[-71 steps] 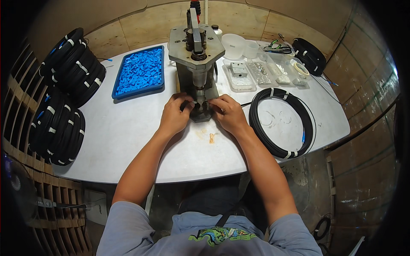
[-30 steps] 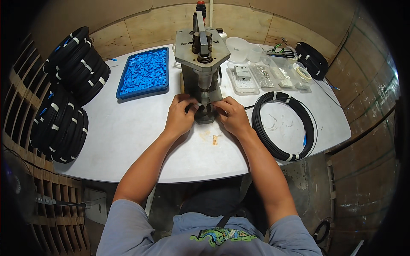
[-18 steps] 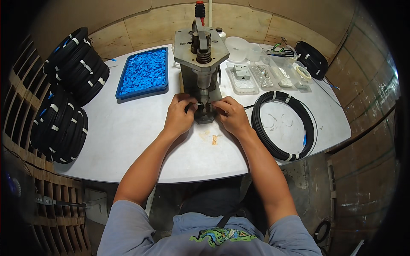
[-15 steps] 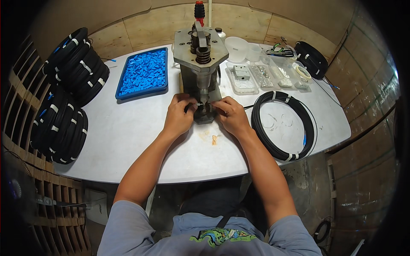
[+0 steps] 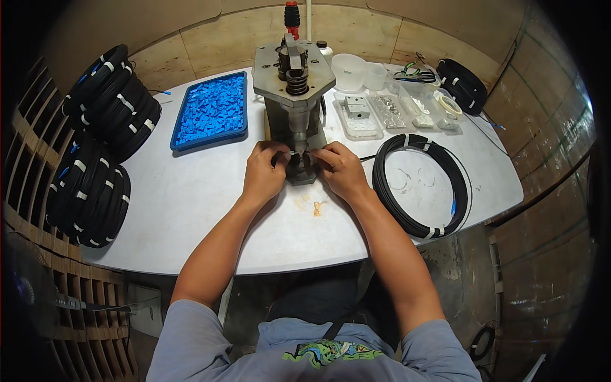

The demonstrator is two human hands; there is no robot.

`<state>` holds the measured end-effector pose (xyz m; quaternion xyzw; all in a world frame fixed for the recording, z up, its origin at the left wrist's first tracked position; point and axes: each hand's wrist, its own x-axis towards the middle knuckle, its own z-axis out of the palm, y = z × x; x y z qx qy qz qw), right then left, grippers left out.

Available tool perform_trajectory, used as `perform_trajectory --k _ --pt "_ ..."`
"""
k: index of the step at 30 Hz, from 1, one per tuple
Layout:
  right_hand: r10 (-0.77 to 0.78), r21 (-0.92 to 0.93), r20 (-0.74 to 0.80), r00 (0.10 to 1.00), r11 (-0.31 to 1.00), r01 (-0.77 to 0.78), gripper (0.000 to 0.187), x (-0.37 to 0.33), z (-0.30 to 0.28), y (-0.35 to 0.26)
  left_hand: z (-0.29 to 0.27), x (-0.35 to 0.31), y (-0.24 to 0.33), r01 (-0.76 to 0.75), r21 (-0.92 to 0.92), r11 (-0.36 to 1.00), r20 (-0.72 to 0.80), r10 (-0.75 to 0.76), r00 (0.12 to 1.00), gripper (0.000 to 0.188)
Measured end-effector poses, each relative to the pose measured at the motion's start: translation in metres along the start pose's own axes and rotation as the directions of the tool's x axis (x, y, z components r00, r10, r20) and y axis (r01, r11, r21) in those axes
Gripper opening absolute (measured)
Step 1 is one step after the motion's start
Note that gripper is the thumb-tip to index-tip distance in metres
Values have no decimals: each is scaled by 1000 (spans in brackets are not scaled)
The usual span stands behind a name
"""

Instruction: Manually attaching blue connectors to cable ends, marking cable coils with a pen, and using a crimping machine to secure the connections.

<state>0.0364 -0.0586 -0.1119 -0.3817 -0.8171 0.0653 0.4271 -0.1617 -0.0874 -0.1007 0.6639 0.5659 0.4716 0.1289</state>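
A grey metal bench press (image 5: pixel 294 89) stands in front of me, its ram down close to the small die on its base (image 5: pixel 302 175). My left hand (image 5: pixel 265 170) is at the left side of the die, thumb and fingers pinched together on something too small to make out. On the other side my right hand (image 5: pixel 344 170) is closed with its fingertips beside the die. A black cable (image 5: pixel 367 157) runs from the cable coil (image 5: pixel 389 207) on the right into my right hand, whose fingers hide its end.
Left of the press sits a blue tray (image 5: pixel 242 132) full of small blue connector pieces. Stacked black cable coils (image 5: pixel 118 105) stand at the far left. On the right are clear plastic boxes (image 5: pixel 359 130) with small parts, white tubs (image 5: pixel 349 71) and a tape roll (image 5: pixel 450 105).
The view has shifted slightly. Both hands stay at the die, with only small finger movement.
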Motion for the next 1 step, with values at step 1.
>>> perform_trajectory --k 1 --pt "5 0 7 1000 1000 -5 30 0 -1 -1 -1 0 2 5 6 1000 7 -5 1000 15"
